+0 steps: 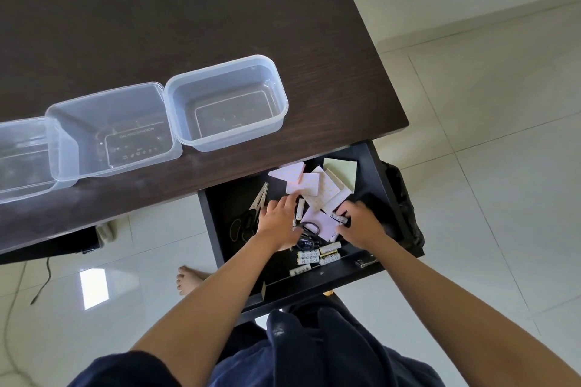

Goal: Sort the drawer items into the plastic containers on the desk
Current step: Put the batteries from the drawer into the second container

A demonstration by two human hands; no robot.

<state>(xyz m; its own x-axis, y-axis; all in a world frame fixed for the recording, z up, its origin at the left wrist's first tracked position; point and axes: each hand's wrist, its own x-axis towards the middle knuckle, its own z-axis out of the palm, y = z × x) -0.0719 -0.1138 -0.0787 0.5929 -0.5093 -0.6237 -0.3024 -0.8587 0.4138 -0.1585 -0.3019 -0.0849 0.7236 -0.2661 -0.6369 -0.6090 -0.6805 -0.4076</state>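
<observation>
Closest to me, along the front of the open drawer (374, 173), a cluster of batteries (317, 256) lies side by side, none lifted. Just beyond them both my hands are down among the clutter: my left hand (278, 218) rests palm down, its fingers (287, 203) spread loosely over the black loop of a scissors handle (309, 228), next to a lone battery (300, 209) standing on its own; I cannot tell whether they have closed on anything. My right hand (358, 223) is curled, its fingers (345, 212) pinched around a small white battery (339, 218) at the edge of a pink note. To the left lies a second pair of scissors (254, 209), blades pointing away. Farther back, the pink and patterned paper notes (309, 185) overlap in a loose pile, with a pale green pad (341, 171) behind them. Past the drawer, on the dark counter (188, 25), three clear plastic containers (226, 104) sit in a row touching one another, and every one of them shows a bare bottom. By my judgement the sorting has barely begun: nothing has been moved over, and batteries, scissors and paper all wait in the drawer.
</observation>
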